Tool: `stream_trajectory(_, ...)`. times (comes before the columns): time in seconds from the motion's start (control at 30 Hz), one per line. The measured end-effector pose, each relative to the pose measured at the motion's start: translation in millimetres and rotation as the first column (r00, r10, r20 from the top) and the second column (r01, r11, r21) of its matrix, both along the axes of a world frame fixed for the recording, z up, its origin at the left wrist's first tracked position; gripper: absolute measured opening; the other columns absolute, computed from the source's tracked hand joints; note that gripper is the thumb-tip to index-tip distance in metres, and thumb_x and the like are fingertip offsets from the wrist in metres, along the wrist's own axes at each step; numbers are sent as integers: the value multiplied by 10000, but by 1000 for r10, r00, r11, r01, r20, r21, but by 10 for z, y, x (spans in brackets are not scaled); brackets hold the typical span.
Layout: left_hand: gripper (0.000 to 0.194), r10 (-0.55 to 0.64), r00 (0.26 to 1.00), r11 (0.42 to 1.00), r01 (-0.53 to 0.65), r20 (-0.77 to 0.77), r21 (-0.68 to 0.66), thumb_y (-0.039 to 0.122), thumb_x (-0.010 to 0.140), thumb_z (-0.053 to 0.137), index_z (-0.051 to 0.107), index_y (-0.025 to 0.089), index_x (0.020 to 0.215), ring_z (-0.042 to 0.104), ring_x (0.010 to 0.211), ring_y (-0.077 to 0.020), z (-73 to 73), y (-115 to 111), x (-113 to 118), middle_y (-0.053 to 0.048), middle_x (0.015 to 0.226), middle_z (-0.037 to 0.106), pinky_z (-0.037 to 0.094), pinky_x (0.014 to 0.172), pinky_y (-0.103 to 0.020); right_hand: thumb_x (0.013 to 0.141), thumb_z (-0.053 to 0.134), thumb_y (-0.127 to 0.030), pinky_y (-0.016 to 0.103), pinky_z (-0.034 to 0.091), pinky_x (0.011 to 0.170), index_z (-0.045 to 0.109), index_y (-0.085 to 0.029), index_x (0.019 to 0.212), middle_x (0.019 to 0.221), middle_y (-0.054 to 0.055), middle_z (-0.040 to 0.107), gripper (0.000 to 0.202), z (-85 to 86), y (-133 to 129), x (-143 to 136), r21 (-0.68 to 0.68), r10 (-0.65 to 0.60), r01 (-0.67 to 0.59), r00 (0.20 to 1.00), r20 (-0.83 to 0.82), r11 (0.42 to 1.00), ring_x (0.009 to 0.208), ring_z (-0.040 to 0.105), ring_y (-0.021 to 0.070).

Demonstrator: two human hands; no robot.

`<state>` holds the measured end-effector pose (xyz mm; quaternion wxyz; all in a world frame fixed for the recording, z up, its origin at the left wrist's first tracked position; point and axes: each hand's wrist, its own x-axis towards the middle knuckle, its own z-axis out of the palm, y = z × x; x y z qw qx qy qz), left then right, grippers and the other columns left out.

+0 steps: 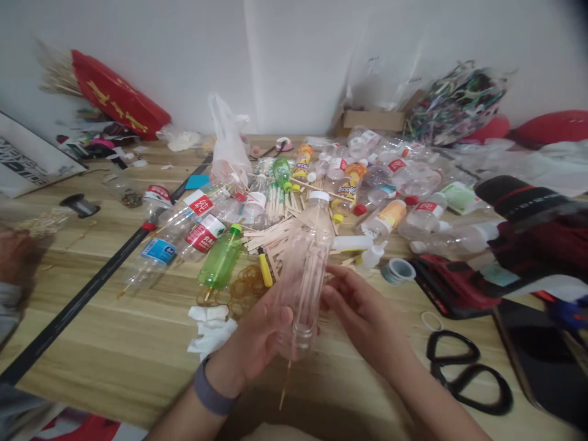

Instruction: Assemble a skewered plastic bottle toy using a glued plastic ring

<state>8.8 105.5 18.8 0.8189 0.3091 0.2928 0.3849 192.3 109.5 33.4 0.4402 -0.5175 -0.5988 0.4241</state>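
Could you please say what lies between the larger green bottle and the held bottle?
Between the green bottle and held bottle, the head view shows rubber bands, a yellow tool and wooden sticks.

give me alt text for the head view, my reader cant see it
A person's left hand holds a clear plastic bottle with a white cap, the right hand close at its side, over a wooden table. Beyond lie other plastic bottles, one green bottle and loose wooden sticks; another person's hand shows far left.
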Motion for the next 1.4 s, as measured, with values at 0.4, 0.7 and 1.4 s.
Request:
stream_trajectory(0.4,639,37,996,993,-27,87,-112,518,703,779,609,268,1265,700,764,-179,-132,-24,-138,-42,971,730,502,616,-241,829,647,-566,275,418,530,707,-212,870,582,-6,573,362,-89,-106,345,-101,-235,224,966,-106,969,561,539,158)
stream_trajectory(0.7,479,6,968,986,36,251,-163,531,717,769,711,261,1109,731,763,-189,-188,-29,-155,-34,975,756,513,579,-215,822,632,-587,288,399,523,722,-194,867,548,-10,559,406,-179,-128,295,-101,-243,235,967,-74,967,539,522,163)
stream_trajectory(1.4,510,58,995,986,-45,80,-162,532,721,763,704,257,1147,708,813,-181,-227,-41,-193,-44,1022,736,513,627,-227,803,707,-485,253,350,465,685,-209,812,545,-25,521,277,-64,-217,271,-180,-174,140,966,-190,974,496,464,127)
